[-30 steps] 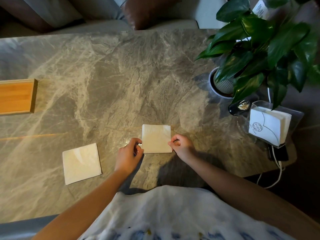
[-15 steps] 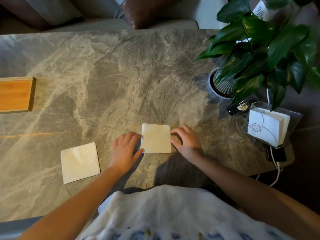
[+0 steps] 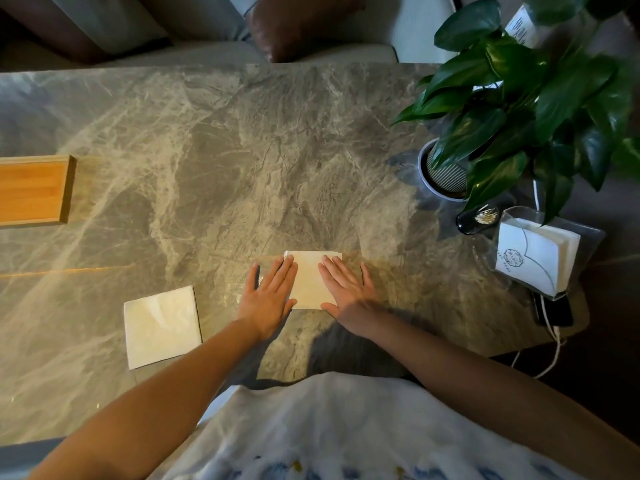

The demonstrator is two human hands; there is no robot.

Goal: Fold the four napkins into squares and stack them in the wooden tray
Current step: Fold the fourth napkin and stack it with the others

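A folded white napkin (image 3: 309, 278) lies flat on the grey marble table (image 3: 214, 161) in front of me. My left hand (image 3: 268, 294) rests palm down on its left edge, fingers spread. My right hand (image 3: 349, 291) presses flat on its right edge the same way. Neither hand grips anything. A second folded square napkin (image 3: 162, 326) lies alone to the left, near the front edge. The wooden tray (image 3: 33, 190) sits at the far left, cut off by the frame, and the part I see holds nothing.
A clear holder with a stack of white napkins (image 3: 535, 259) stands at the right edge. Behind it are a potted plant (image 3: 446, 171) with broad leaves and a small dark dish (image 3: 479, 218). A phone and white cable (image 3: 554, 313) lie at the right corner.
Both hands went from pinching the napkin's lower corners to lying flat and open on its two sides. The napkin stayed in place.
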